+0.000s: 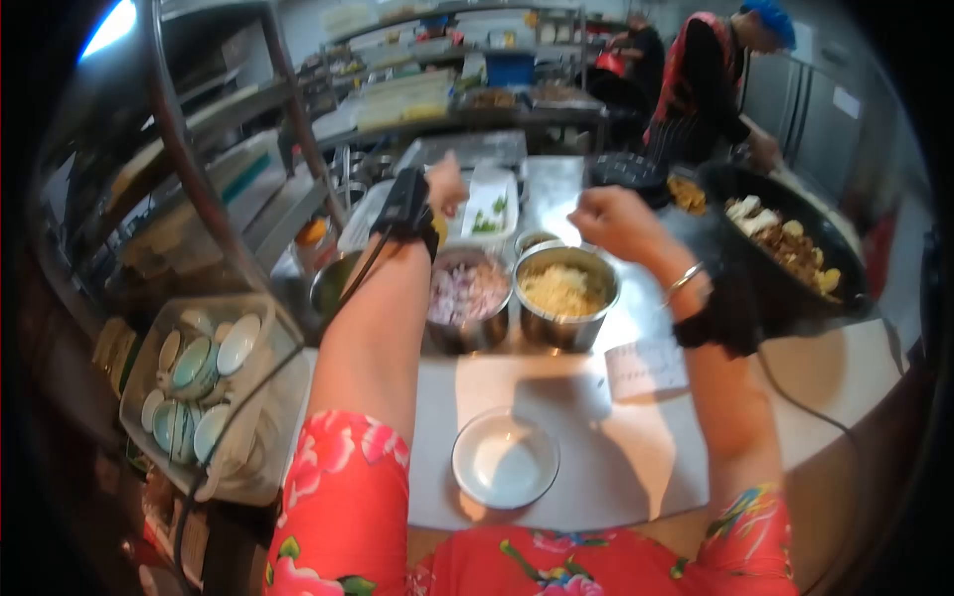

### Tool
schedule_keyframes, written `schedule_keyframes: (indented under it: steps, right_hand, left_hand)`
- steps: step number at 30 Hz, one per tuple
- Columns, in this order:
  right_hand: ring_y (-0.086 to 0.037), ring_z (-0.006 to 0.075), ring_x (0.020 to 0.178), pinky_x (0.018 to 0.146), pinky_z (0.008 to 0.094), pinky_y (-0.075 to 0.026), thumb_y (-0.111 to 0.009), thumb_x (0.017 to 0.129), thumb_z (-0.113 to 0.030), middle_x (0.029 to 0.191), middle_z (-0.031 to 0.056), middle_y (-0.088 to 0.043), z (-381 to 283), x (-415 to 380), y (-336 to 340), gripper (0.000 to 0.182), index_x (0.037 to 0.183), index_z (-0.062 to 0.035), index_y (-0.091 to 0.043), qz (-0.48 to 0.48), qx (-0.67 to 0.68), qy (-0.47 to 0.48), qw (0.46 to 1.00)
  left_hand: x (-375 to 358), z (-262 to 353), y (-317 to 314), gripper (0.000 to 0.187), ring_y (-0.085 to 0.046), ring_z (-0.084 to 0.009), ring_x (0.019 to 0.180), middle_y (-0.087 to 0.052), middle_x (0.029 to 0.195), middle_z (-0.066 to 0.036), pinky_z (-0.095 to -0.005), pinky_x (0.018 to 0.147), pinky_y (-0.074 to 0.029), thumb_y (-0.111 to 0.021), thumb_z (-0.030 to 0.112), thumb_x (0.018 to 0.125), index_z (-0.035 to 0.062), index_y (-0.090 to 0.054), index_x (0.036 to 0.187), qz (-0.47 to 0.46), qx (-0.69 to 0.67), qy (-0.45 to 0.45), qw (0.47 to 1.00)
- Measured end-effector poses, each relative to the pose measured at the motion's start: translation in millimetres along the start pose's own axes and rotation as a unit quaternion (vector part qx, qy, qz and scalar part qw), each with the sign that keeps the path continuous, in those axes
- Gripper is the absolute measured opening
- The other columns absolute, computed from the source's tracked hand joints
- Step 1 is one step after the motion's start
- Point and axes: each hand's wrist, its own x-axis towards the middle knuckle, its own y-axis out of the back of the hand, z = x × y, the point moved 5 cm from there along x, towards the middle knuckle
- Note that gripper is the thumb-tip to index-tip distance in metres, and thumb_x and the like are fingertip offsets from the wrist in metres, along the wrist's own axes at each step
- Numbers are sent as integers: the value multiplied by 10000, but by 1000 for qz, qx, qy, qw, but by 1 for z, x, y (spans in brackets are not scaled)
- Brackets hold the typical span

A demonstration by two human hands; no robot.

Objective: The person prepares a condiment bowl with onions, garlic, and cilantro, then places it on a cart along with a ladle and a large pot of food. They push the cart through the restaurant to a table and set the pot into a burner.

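Note:
My left hand (447,187) reaches forward over white trays, its fingers smeared by motion. Close to it, a white tray (510,206) has some green leaves (490,216) in it. My right hand (618,221) hovers above the counter with its fingers curled in; whatever they may hold is hidden. Below my hands are two steel pots, one with chopped purple-and-pink pieces (467,290) and one with a yellowish minced food (562,290). A white bowl (505,459) stands in front of me on the white board (437,427).
To the left, a plastic bin (288,382) holds several bowls beside a metal rack (189,129). On the right are a large black pan (845,223) of mixed food and a paper label (646,369). A person in a blue cap (767,22) stands behind it.

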Motion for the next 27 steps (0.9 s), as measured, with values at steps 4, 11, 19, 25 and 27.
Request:
schedule_keyframes:
  steps: [4, 11, 19, 25, 27]
  right_hand:
    - [-600, 324, 659, 640, 382, -466, -539, 834, -242, 704, 202, -604, -11, -26, -4, 276, 837, 14, -642, -105, -45, -96, 989]
    - [-504, 293, 579, 567, 356, -412, -560, 852, -178, 637, 169, -540, -37, -51, 10, 233, 758, 35, -584, -37, -44, 63, 996]
    - [-542, 313, 687, 601, 365, -417, -556, 847, -120, 743, 155, -519, -21, -93, 13, 135, 821, 10, -581, -57, -57, 195, 978]
    - [-553, 303, 678, 594, 349, -427, -556, 840, -75, 718, 152, -520, -27, -105, 7, 92, 847, 13, -585, -25, -101, 194, 975]
    - [-562, 283, 665, 587, 343, -429, -544, 849, -68, 711, 142, -524, -28, -104, 7, 98, 868, 16, -591, -26, -113, 188, 975]
  left_hand:
    - [-61, 11, -14, 287, -574, -385, 915, -621, 956, -201, -441, 812, -455, -568, 148, 705, -8, -561, 945, 151, -17, -143, 978]
    - [-290, 85, 32, 390, -579, -366, 846, -596, 932, -203, -423, 737, -459, -596, 223, 788, -26, -533, 1081, 118, -117, -158, 973]
    - [-369, 48, -38, 436, -555, -158, 765, -596, 896, -102, -294, 690, -454, -610, 204, 819, -22, -505, 1177, -175, -327, 66, 926]
    - [-368, 39, -77, 303, -583, -142, 698, -594, 766, -89, -278, 616, -473, -511, 98, 787, -63, -538, 1042, -146, -481, 35, 864]
    - [-363, 25, -76, 320, -581, -135, 634, -598, 774, -107, -253, 540, -474, -493, 75, 775, -87, -521, 1050, -116, -602, 157, 774]
